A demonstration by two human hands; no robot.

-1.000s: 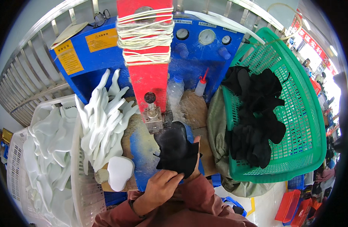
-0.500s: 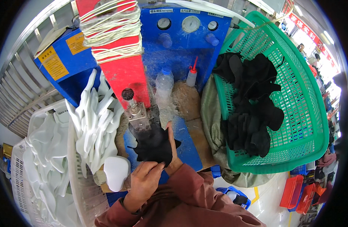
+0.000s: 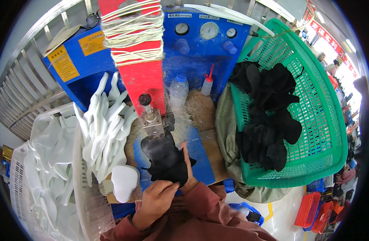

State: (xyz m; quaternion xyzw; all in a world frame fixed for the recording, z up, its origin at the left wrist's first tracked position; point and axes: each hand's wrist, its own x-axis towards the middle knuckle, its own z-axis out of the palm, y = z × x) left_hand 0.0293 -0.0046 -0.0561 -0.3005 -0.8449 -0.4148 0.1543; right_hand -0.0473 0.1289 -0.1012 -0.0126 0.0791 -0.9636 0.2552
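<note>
A floppy black piece of sheet material (image 3: 165, 156), jagged along its edges, is stretched out under the metal head (image 3: 154, 123) of a red machine arm (image 3: 140, 84). My left hand (image 3: 157, 201) pinches its near edge between thumb and fingers. On its right side, my right hand (image 3: 189, 170) grips the piece from beneath, with one finger standing up along the edge and the others hidden. Whether the far end of the piece touches the head cannot be made out. Below lies a dusty blue board (image 3: 202, 156).
White foot-shaped forms (image 3: 108, 132) are piled at left, with more in a white basket (image 3: 77, 180). One white sole-shaped piece (image 3: 124, 182) lies beside my left hand. At right, a green basket (image 3: 313, 160) holds black pieces. Behind stand two bottles and a blue gauge panel (image 3: 192, 44).
The view has shifted slightly. The black piece has come a little toward me relative to the metal head, and more of its smooth surface shows. Both hands keep their hold.
</note>
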